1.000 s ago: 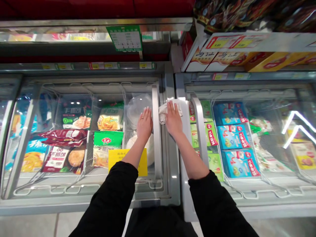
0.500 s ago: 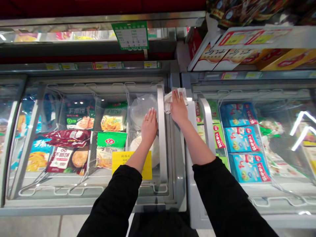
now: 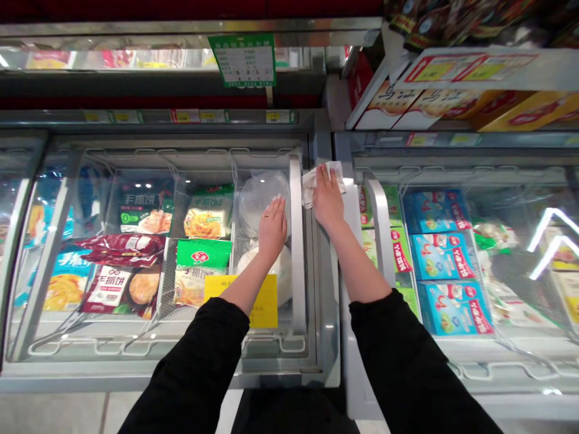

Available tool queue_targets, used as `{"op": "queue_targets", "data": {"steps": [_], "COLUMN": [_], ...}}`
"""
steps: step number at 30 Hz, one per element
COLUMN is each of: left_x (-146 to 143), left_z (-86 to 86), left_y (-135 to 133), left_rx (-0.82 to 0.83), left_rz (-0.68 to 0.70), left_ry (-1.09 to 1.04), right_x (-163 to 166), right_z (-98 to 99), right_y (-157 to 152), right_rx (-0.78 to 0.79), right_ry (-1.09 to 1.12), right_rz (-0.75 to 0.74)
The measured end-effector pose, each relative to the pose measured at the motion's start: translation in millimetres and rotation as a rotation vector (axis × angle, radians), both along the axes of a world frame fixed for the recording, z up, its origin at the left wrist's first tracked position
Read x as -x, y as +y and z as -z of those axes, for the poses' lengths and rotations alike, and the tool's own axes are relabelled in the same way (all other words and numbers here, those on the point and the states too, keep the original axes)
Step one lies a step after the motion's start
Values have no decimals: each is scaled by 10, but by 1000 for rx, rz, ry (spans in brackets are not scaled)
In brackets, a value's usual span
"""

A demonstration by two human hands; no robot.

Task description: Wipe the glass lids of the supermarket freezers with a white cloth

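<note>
The right hand (image 3: 328, 204) lay flat, fingers together, pinning a white cloth (image 3: 310, 185) beneath them onto the freezer frame (image 3: 322, 307), while the left hand (image 3: 272, 228), fingers outstretched side by side, rested on the glass lid (image 3: 136, 166), apparently bracing.

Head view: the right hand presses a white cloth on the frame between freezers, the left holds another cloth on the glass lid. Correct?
No: the head view shows the left hand bare, flat on the glass lid. The right hand does press the white cloth on the frame.
</note>
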State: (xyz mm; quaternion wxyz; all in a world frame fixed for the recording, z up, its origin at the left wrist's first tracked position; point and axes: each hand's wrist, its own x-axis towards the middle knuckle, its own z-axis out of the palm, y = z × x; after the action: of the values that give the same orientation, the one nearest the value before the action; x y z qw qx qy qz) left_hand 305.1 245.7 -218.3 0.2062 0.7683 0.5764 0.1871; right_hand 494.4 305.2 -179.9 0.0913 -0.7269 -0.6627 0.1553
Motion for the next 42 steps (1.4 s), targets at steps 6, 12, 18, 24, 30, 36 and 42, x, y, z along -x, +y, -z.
{"op": "queue_targets", "data": {"steps": [6, 12, 18, 24, 30, 36, 42], "left_x": [-26, -71, -65, -78, -72, -75, -77], "left_z": [-65, -96, -83, -144, -168, -131, -77], "left_y": [263, 602, 592, 604, 596, 595, 617], "left_rx": [-21, -13, -25, 19, 18, 2, 3], "left_rz": [4, -6, -13, -13, -4, -16, -28], "left_ry": [57, 139, 153, 175, 178, 163, 132], "right_x": [155, 140, 67, 102, 73, 42, 117], "right_z": [-30, -9, -7, 61, 44, -18, -15], "right_y": [-752, -567, 392, 417, 41, 135, -372], "right_rx": [-44, -76, -113, -174, -120, -90, -76], "right_ry": [-40, -73, -148, -213, -199, -193, -189], "right_rz": [6, -126, -290, -369, -431, -458, -446]}}
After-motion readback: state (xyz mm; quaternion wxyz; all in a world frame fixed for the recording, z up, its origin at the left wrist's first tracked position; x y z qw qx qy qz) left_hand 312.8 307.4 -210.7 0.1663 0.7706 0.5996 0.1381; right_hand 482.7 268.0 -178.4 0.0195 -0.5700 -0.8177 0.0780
